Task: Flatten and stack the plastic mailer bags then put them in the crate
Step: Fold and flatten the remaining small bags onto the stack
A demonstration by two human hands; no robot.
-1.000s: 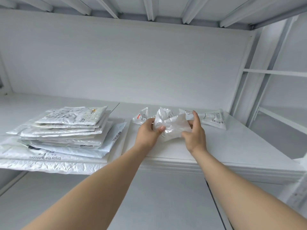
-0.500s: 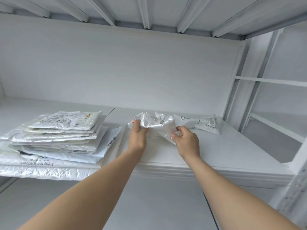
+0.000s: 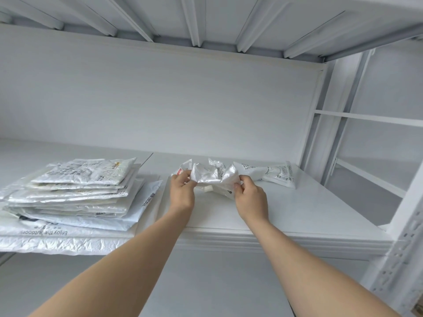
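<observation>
I am looking up into a white metal rack (image 3: pixel 402 248), and its white shelf (image 3: pixel 309 216) is running across my view at hand height. On the left of the shelf a stack of flattened mailer bags (image 3: pixel 75 193) is lying, largest at the bottom and smaller ones on top. The bottom bag is overhanging the shelf's front edge, and its printed line is reading upside down to me.

Near the middle of the shelf, a crumpled clear mailer bag (image 3: pixel 212 177) is being held between both hands. Its long axis is running left to right, roughly along the shelf's front edge, with a red-marked label at its left end. I cannot tell whether its underside is touching the board.

Just behind it and to the right, a second crumpled mailer bag (image 3: pixel 272 173) is lying on the shelf, also stretched left to right, its barcode label toward the right end.

The left hand (image 3: pixel 183 193) is gripping the held bag's left end, its fingers (image 3: pixel 185 177) curled around the plastic. The right hand (image 3: pixel 251 200) is pinching the right end, its fingers (image 3: pixel 238 186) bent onto the film.
</observation>
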